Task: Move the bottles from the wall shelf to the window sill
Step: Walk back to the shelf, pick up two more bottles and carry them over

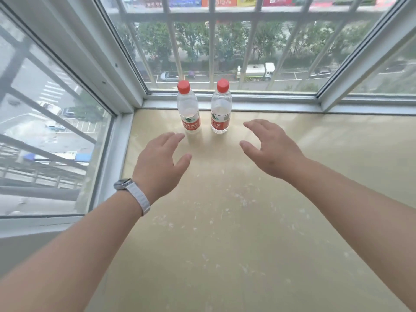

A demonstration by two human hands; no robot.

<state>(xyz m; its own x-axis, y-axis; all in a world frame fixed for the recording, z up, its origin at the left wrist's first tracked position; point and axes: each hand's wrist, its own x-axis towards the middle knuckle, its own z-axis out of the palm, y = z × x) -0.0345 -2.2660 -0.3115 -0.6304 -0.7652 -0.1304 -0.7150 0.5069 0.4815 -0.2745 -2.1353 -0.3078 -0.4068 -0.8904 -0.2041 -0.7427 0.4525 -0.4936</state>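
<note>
Two clear water bottles with red caps and red labels stand upright on the beige window sill (225, 221), close to the far window frame. The left bottle (188, 109) and the right bottle (221, 108) are a small gap apart. My left hand (161, 163), with a white watch on its wrist, hovers just in front of the left bottle, fingers spread, holding nothing. My right hand (270, 147) hovers to the right of the right bottle, fingers apart and empty. Neither hand touches a bottle. The wall shelf is out of view.
White window frames (126, 86) and glass enclose the sill on the left, far and right sides. Metal bars (211, 52) run outside the far pane. The sill surface stretches wide toward me and to the right, with faint white specks.
</note>
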